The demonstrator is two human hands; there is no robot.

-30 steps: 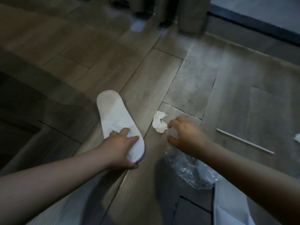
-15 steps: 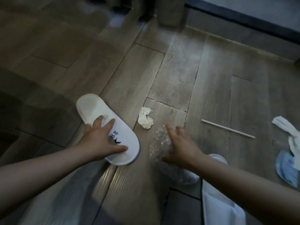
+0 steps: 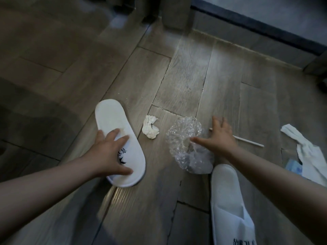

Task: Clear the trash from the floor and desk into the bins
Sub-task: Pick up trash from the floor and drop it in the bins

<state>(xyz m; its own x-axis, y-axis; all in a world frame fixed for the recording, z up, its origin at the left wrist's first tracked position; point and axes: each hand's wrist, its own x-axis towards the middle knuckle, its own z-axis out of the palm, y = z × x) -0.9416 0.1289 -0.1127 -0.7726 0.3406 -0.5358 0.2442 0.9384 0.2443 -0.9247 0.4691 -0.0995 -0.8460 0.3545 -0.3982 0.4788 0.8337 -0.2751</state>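
Two white disposable slippers lie on the wood-plank floor [image 3: 185, 82]. The near slipper [image 3: 228, 200] sits at the lower right, its black printed mark toward the bottom edge. The far slipper [image 3: 113, 121] lies to the left at an angle, also with black print on its upper. The left hand [image 3: 108, 154] rests flat on this one's upper, its grip apart, with fingers spread toward the heel and the thumb toward the toe. Four loose pieces of trash can be counted on the floor between and beyond the slippers. One sheet of clear plastic wrap [image 3: 184, 144], crinkled and glinting, is bunched just beyond the near slipper's end. The right hand [image 3: 219, 138] hovers beside it, grip apart and fingers splayed, with the thumb stretched over the plastic; whether it touches cannot be told. One crumpled tissue [image 3: 150, 127], white and twisted into a small wad, lies between the far slipper and the plastic, clear of both. One thin white stick [image 3: 247, 141] runs out from under the right hand's fingers. One rumpled white sheet [image 3: 307, 156] lies at the right edge, partly over a blue packet [image 3: 292, 167]. A grey furniture leg [image 3: 177, 13] stands farthest away.
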